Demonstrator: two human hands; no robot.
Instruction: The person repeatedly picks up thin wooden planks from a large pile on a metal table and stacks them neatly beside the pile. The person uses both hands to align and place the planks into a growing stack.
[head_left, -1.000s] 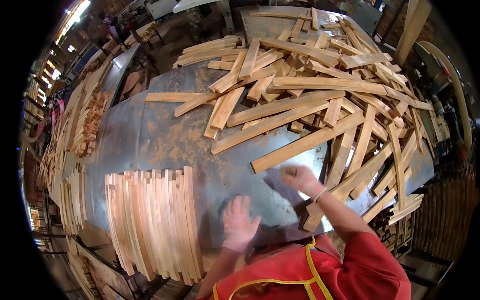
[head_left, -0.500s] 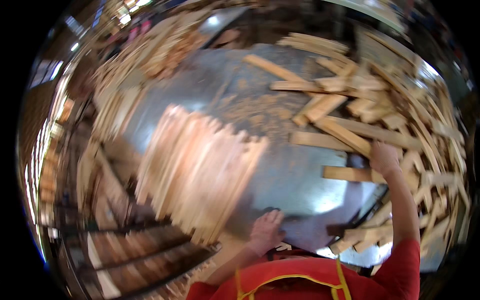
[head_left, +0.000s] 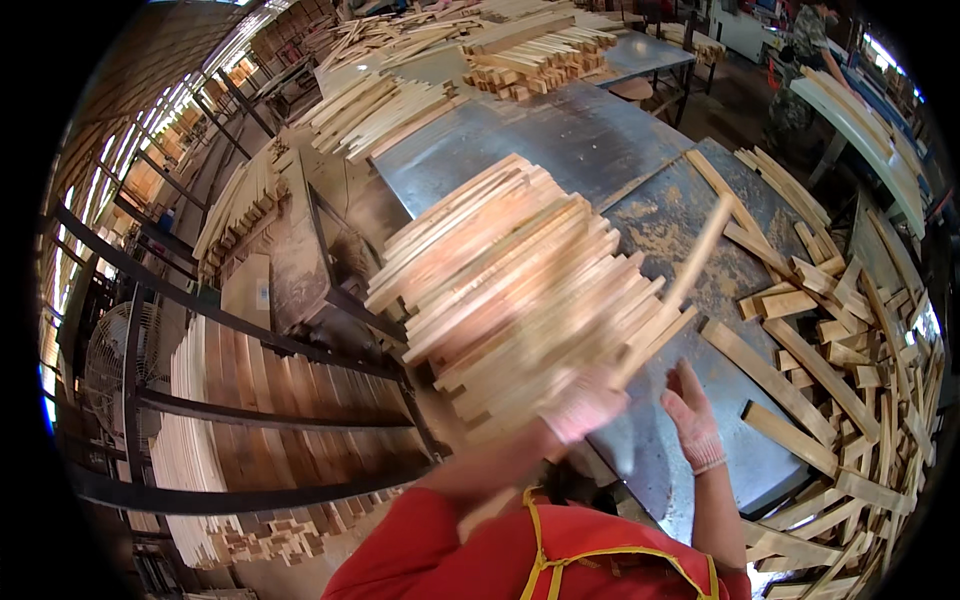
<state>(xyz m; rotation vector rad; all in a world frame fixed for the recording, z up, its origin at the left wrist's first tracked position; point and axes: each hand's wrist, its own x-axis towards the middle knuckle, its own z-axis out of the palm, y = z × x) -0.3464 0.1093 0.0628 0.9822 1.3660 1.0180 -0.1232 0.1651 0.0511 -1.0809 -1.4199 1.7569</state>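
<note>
The left hand (head_left: 582,404), resting by the near edge of the metal-topped table (head_left: 645,430) half a second earlier, is now reaching, blurred by motion, to the right-hand margin of the slat row (head_left: 520,260); the right hand (head_left: 690,410), then reaching into the jumbled slat pile (head_left: 822,380), is now hovering apart from it; a long wooden slat (head_left: 690,265) is appearing between row and pile, which suggests that the work is centring on the row's margin rather than on the pile. From left to right, the row is lying across the table and overhanging its near edge; the left hand is meeting the row's near right corner, its fingers too blurred to tell whether they are pinching the slat; the slat is slanting away from just beside this hand, its far end projecting past the row toward the table's far edge; the right hand is standing spread, holding nothing, to the right of the slat; the pile is sprawling along the table's right edge.
</note>
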